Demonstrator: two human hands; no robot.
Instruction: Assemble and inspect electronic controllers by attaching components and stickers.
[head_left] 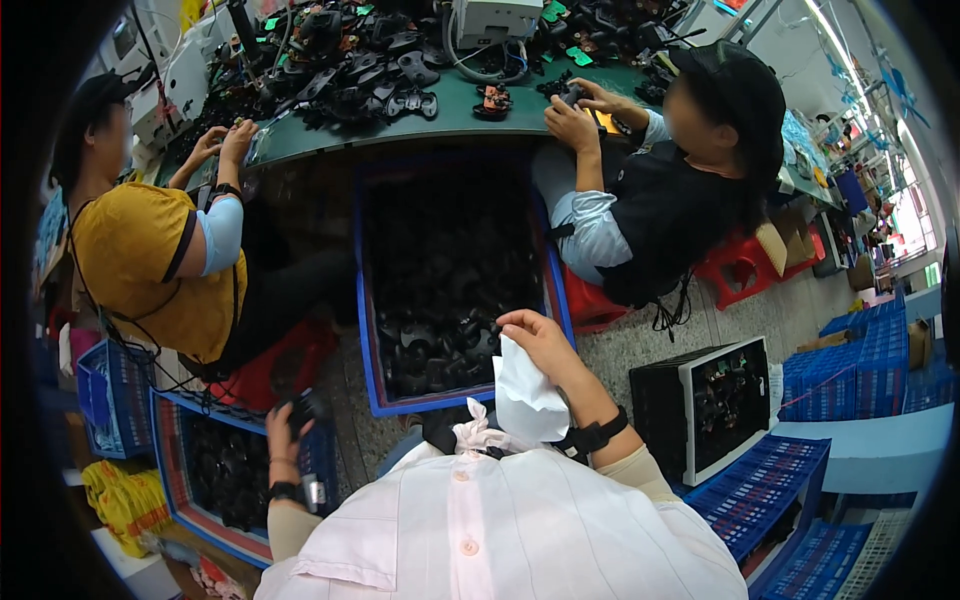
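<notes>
My right hand (545, 348) is closed on a white cloth (522, 388), pinched at its top so that it hangs down in front of my shirt. To the left, my left hand (286, 436) grips a black game controller (309, 408), which is dark and partly blurred. That hand is beside a blue-rimmed crate (168, 452) holding many black controllers (228, 470). Ahead, between the two hands, a larger blue crate (366, 330) contains a pile of black controllers (430, 345).
Co-workers in yellow (150, 265) and black (690, 190) sit left and right at a green workbench (450, 105) heaped with controller parts. Red stools (740, 275) stand at right. A black bin with a pale rim (687, 420) and blue crates (765, 490) are close on my right.
</notes>
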